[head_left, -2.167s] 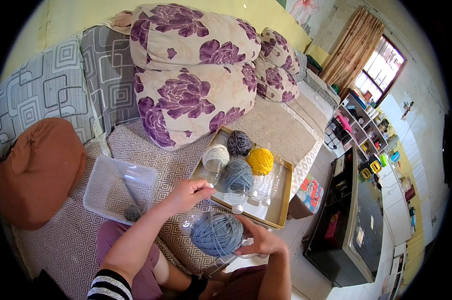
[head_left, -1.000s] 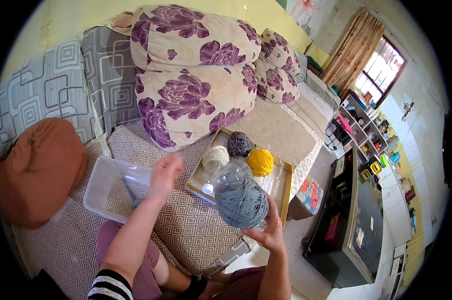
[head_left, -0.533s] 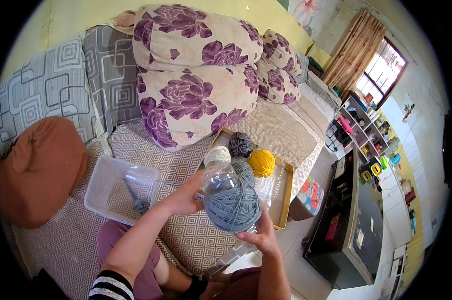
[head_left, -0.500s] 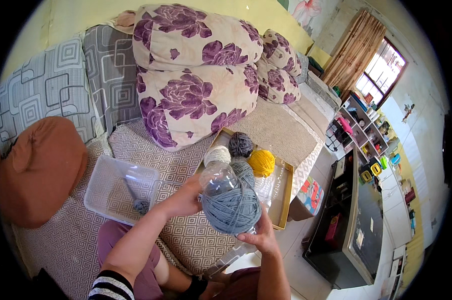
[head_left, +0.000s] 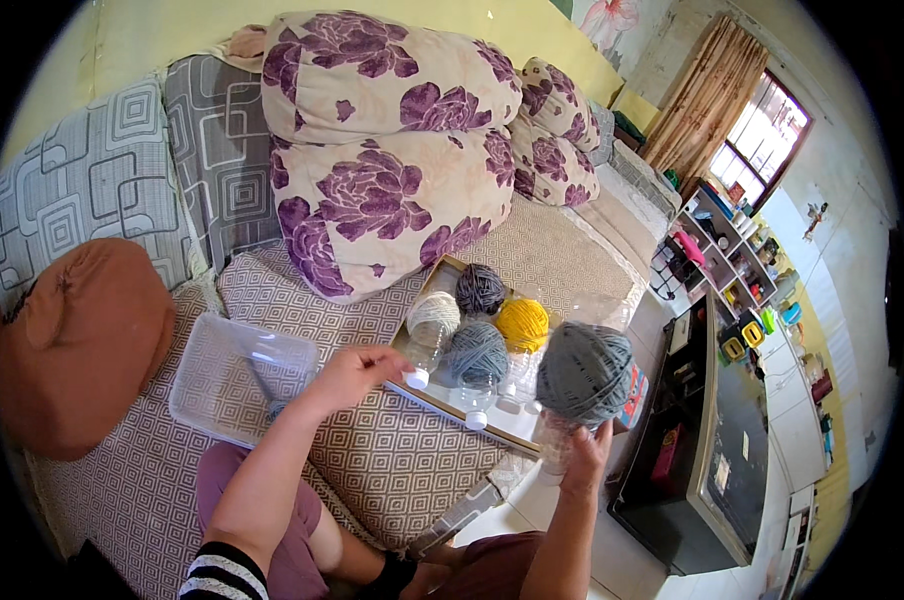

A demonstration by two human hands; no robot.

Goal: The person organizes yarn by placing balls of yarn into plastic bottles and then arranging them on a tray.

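Sitting on the sofa (head_left: 452, 470) is a flat tray (head_left: 492, 425) with four bottles lying in it. Each bottle has a ball of yarn stuck on its far end: a cream ball (head_left: 433, 313), a dark grey ball (head_left: 480, 288), a yellow ball (head_left: 523, 323) and a blue-grey ball (head_left: 475, 352). The white caps point toward the person.

A clear tub (head_left: 242, 385) sits on the sofa to the left of the tray. Something small and dark lies inside it, but it is hard to tell what it is.

The right hand (head_left: 584, 462) is held up just past the right end of the tray. Its fingers (head_left: 600, 447) are wrapped around a clear bottle (head_left: 554, 440), and a big grey ball (head_left: 584, 372) sits on top of that bottle. The ball is up in the air, beside the tray, not in it.

The left hand (head_left: 354, 372) is over the sofa between the tub and the tray. Its fingers (head_left: 397, 362) are curled in loosely, and the tips seem to touch the cap (head_left: 415, 378) of the cream ball's bottle.

Flowery purple pillows (head_left: 392, 200) are stacked behind the tray, and a brown cushion (head_left: 72, 340) lies far to the left.
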